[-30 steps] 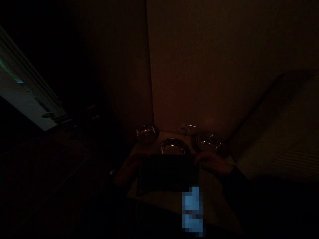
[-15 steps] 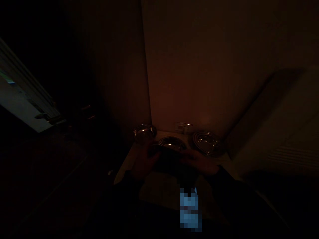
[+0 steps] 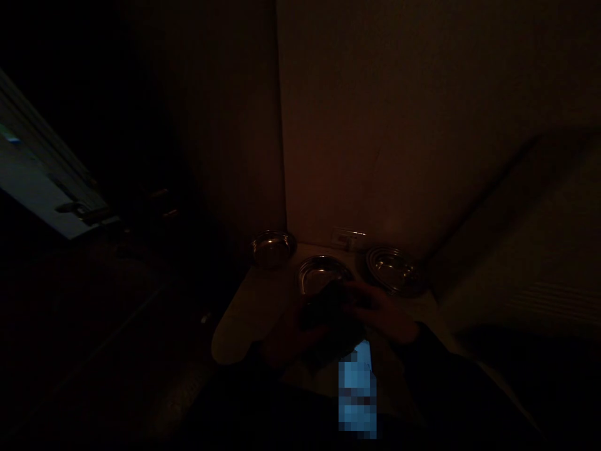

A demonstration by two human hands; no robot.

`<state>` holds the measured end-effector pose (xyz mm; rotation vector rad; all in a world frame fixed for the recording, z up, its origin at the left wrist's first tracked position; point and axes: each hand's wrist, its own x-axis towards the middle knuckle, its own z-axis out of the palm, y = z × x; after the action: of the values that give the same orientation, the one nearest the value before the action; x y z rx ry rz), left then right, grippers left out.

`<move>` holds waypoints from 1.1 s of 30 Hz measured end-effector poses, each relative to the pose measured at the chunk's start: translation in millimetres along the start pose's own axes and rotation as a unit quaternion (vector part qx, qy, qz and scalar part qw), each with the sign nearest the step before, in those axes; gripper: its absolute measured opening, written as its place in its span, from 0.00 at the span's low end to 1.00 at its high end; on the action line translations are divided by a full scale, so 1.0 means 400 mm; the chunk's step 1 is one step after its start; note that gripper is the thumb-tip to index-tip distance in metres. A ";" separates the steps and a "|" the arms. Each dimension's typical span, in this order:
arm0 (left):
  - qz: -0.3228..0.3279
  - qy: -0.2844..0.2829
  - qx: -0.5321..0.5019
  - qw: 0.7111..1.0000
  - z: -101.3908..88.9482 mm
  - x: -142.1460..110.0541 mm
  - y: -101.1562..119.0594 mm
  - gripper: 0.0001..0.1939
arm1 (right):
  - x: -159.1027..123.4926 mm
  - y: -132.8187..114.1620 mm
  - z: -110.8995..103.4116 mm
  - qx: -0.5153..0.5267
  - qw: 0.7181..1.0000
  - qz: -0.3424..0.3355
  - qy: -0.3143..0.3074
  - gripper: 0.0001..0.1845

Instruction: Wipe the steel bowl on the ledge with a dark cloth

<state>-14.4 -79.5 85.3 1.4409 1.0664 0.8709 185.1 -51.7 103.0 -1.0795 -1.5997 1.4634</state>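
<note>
The scene is very dark. Both my hands hold a dark, bunched cloth (image 3: 331, 316) over a small pale table (image 3: 248, 313) in a wall corner. My left hand (image 3: 286, 332) grips its lower left side. My right hand (image 3: 385, 313) is closed on its upper right side, near the middle steel bowl (image 3: 319, 272). My fingers are hard to make out in the dim light.
A second steel bowl (image 3: 272, 245) stands at the table's back left, and a ribbed steel plate (image 3: 392, 268) at the back right. A small wall socket (image 3: 346, 237) sits behind them. A glowing blue screen (image 3: 357, 391) lies at the table's near edge. A pale door edge (image 3: 47, 188) shows at left.
The cloth was spread wide between my hands a second ago. My hands have since come together and the cloth is now gathered into a small bundle.
</note>
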 end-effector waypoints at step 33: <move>-0.117 0.197 -0.069 0.971 -0.059 0.211 -0.256 0.19 | 0.258 0.169 0.058 -0.506 0.826 0.012 -0.248 0.23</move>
<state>-23.7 8.6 -16.4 1.0214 1.4094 1.0619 130.3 34.0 29.5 -1.2932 -2.9124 0.8676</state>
